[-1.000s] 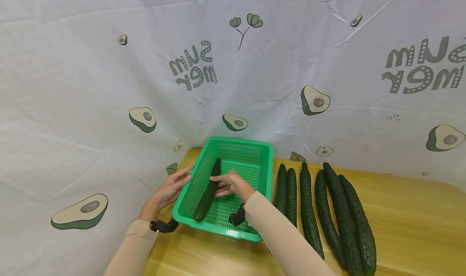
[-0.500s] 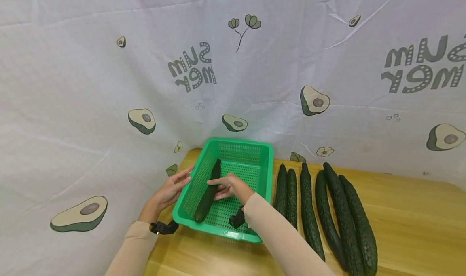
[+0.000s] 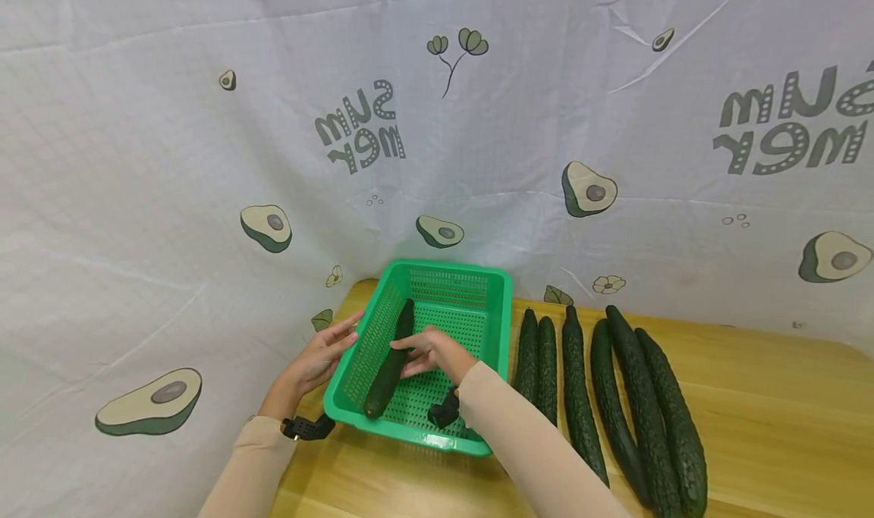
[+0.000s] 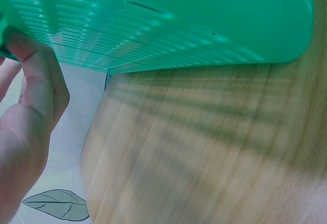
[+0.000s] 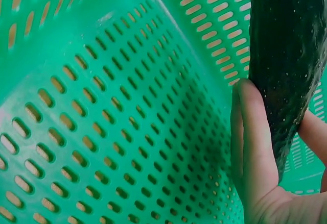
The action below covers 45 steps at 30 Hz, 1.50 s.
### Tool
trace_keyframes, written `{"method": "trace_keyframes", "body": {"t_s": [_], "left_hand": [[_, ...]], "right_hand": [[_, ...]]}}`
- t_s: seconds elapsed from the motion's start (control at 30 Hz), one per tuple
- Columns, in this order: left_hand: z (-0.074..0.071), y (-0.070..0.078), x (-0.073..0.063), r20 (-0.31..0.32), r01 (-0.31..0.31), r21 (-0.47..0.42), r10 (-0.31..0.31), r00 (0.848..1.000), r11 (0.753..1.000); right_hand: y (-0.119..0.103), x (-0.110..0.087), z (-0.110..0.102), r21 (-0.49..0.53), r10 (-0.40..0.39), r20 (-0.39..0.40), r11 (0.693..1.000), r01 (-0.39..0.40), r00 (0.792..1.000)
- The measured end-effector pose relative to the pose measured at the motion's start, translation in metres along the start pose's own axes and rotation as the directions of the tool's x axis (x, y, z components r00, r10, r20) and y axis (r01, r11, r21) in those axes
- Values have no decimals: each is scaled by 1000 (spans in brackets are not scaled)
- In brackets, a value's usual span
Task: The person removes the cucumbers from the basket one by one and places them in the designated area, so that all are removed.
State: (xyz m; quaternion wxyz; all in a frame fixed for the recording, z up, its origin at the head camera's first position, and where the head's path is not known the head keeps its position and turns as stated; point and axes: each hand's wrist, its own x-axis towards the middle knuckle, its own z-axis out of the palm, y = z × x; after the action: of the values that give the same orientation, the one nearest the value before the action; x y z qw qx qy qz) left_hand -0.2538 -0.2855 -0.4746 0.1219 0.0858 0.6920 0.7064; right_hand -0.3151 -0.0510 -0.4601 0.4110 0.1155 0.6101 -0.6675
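Note:
A dark green cucumber point(image 3: 384, 385) lies lengthwise along the left inner side of a green perforated plastic basket point(image 3: 507, 328). Reaching into the basket, my right hand point(image 3: 430, 351) grips the cucumber around its middle. In the right wrist view, fingers point(image 5: 255, 132) press one side of the bumpy cucumber point(image 5: 286, 45), with another digit on its opposite side. My left hand point(image 3: 321, 360) holds the basket's left rim from outside. The left wrist view has its bent fingers point(image 4: 38, 81) at the rim, with the fingertips partly out of sight.
Several more cucumbers point(image 3: 579, 389) lie side by side on the wooden table point(image 3: 771, 412), right of the basket. Behind and left of the table hangs a pale cloth point(image 3: 512, 139) printed with avocados. My right forearm crosses over the basket's near right corner.
The right hand shifts very slightly toward me along the cucumber. Cucumber, basket and left hand stay practically where they were.

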Motion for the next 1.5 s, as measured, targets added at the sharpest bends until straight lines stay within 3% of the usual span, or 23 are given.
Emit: {"method": "trace_keyframes", "body": {"t_s": [0.3, 0.53, 0.7, 0.93, 1.2, 1.5], "left_hand": [[0, -3, 2, -7, -3, 16, 3, 1000, 1000], [-1, -2, 2, -8, -10, 45, 10, 1000, 999], [0, 0, 1, -1, -10, 60, 10, 1000, 998], [2, 1, 0, -14, 2, 33, -1, 1000, 999], [1, -2, 0, 5, -7, 90, 6, 1000, 996], [1, 0, 0, -5, -4, 62, 4, 1000, 998]], "right_hand": [[-3, -7, -1, 1, -25, -7, 1000, 25, 1000], [-10, -15, -1, -6, -125, -11, 992, 125, 992], [-17, -26, -2, 30, -162, 17, 986, 162, 987], [-23, -41, -6, -2, -196, 43, 980, 197, 980], [-26, -60, -11, -53, -275, 95, 958, 281, 957], [-36, -86, -31, -103, -341, 135, 929, 356, 930]]}}
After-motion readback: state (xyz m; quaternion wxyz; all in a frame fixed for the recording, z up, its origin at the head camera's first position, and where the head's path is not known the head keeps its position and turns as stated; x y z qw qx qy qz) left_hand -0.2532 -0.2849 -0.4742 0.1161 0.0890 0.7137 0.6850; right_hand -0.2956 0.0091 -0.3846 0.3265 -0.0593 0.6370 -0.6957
